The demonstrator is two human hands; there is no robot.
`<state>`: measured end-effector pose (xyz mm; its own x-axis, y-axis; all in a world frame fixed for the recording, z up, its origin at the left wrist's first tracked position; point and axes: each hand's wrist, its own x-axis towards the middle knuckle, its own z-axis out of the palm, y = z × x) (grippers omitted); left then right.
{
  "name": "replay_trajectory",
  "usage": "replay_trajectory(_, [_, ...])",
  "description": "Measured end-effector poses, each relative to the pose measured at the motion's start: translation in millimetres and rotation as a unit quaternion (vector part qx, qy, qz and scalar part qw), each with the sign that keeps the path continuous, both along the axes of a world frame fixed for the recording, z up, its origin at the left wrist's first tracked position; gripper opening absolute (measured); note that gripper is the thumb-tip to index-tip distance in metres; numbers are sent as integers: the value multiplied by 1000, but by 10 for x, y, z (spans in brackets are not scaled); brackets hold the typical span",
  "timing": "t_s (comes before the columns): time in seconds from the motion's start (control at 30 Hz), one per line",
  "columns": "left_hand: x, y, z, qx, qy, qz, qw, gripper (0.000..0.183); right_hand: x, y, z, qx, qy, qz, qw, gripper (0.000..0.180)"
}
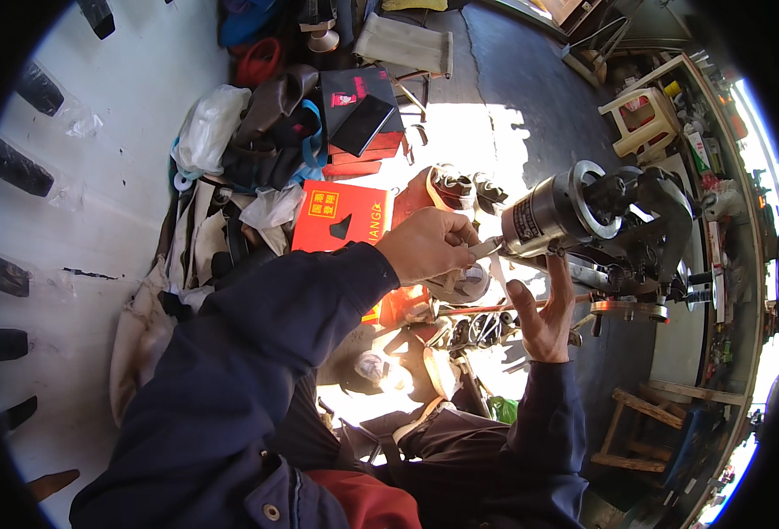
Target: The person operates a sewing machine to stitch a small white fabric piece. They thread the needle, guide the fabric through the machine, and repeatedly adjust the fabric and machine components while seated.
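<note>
My left hand (429, 246) pinches a thin pale strip (485, 248) between thumb and fingers, at the narrow end of a metal cylinder head (540, 215) on a shoe-patching sewing machine. A greyish, rounded item (470, 284) sits just below this hand; whether it is held too is unclear. My right hand (548, 311) is raised with thumb and index finger apart. Its index fingertip reaches a small fitting under the cylinder, and contact is hard to tell. The machine's handwheel (629, 311) lies to the right of that hand.
A red box (336, 215) lies beyond my left forearm. Dark shoes (454, 188) stand behind the machine head. Bags and leather pieces are heaped at left. A folding stool (404, 45), a cream plastic stool (644, 119) and a wooden-legged stool (647, 410) stand around.
</note>
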<state>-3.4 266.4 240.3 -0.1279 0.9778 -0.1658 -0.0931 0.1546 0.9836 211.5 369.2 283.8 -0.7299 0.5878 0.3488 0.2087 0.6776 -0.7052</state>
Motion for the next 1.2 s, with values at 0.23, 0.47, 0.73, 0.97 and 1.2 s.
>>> replay_trajectory(0.23, [111,-27,-20,-3,45,41,998,21,-100,22,2,-31,-58,4,998,70])
replay_trajectory(0.47, [179,-122,98,-15,166,86,982,28,-207,-68,-26,19,-44,-46,998,53])
replay_trajectory(0.73, [198,-135,23,6,252,98,963,35,-93,-19,-119,98,-57,-78,991,55])
replay_trajectory(0.97, [189,-233,-57,28,181,104,978,32,-129,13,-236,155,12,-53,986,51])
replay_trajectory(1.2, [224,-212,-78,-15,7,82,996,18,-72,-56,-194,102,-13,-64,993,42])
